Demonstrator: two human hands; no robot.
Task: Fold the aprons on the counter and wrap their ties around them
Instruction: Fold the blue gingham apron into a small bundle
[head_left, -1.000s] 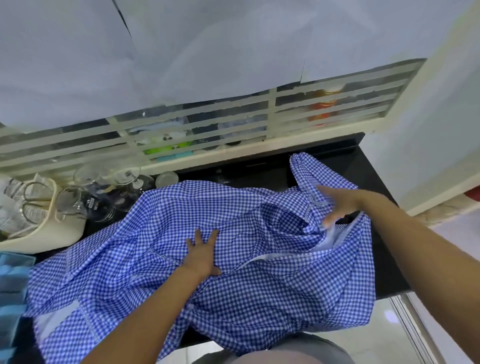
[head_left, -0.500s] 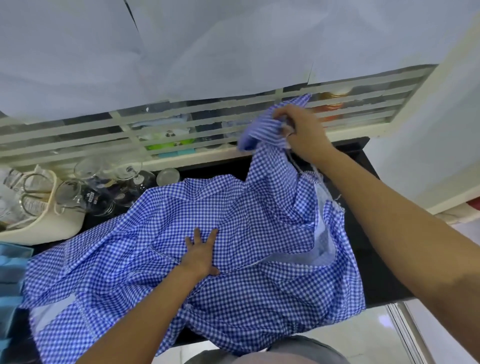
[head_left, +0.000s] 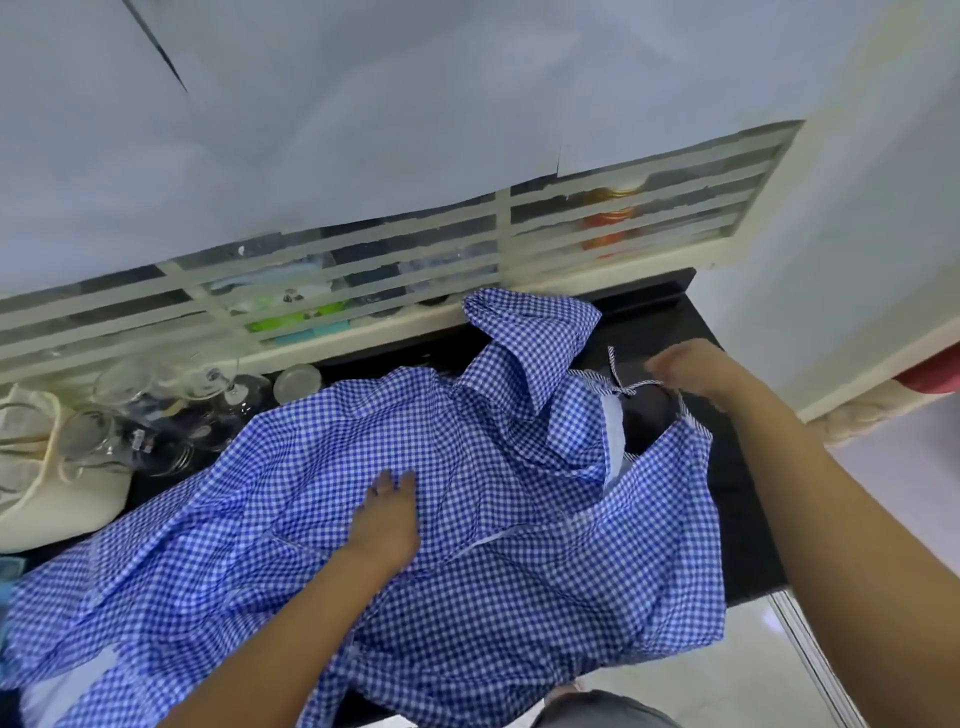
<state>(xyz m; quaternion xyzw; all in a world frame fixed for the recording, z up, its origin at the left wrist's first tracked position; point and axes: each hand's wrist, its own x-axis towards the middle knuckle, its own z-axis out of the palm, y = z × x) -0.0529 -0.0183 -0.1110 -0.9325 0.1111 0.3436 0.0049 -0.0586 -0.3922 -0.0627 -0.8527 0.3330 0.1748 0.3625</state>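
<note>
Black counter (head_left: 743, 519) carries the apron (head_left: 519, 597), spread crumpled from 8 to 2 o'clock, its near edge hanging off the front. Left hand (head_left: 387, 525) lies flat on the cloth at centre, fingers straight. Right hand (head_left: 691, 371) at 2 o'clock reaches beside the thin tie (head_left: 614, 364); blur hides whether it pinches it. Glasses (head_left: 156, 426) stand at 9 o'clock. By my reading no fold is made and no tie is wrapped, so nearly all the task is left.

A: Where has the right hand (head_left: 691, 370) gone?
B: Down from the grille (head_left: 623, 218) — it's low at the right now, by the thin tie (head_left: 615, 371).
A: And the apron (head_left: 311, 493) corner it held up?
B: Dropped — lying crumpled at the far side.
</note>
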